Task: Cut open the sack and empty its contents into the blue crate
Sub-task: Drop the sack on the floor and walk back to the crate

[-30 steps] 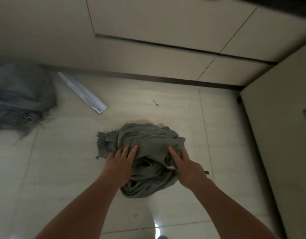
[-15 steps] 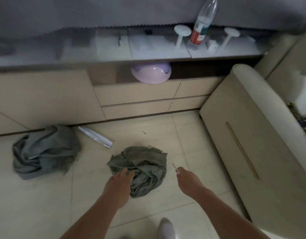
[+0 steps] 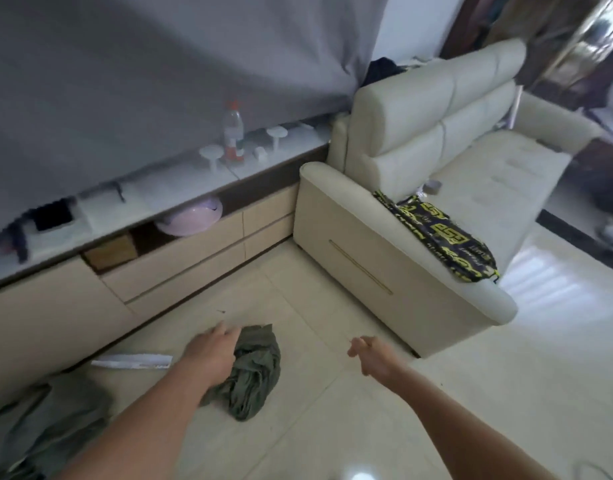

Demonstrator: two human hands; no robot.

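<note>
Centrally, a crumpled grey-green sack (image 3: 255, 372) lay on the pale tiled floor (image 3: 332, 403), limp and flattened. The left hand (image 3: 211, 355) was extended above the sack's left edge, palm down, its fingers (image 3: 225, 332) loosely spread and closed on nothing; whether they touched the cloth could not be told. The right hand (image 3: 371, 355) hung in the air well to the right of the sack, its fingers half-curled; a thin pale sliver showed at the fingertips, too small to identify, so a grip could not be confirmed. A second grey cloth heap (image 3: 38, 434) lay at lower left, with a white flat strip (image 3: 133, 362) on the floor between it and the low cabinet (image 3: 180, 268). On the counter (image 3: 180, 192) above the cabinet stood a clear bottle with a red label (image 3: 233, 131). A cream sofa (image 3: 419, 209) stood to the right, a black-and-yellow printed bag (image 3: 440, 233) draped over its armrest.
</note>
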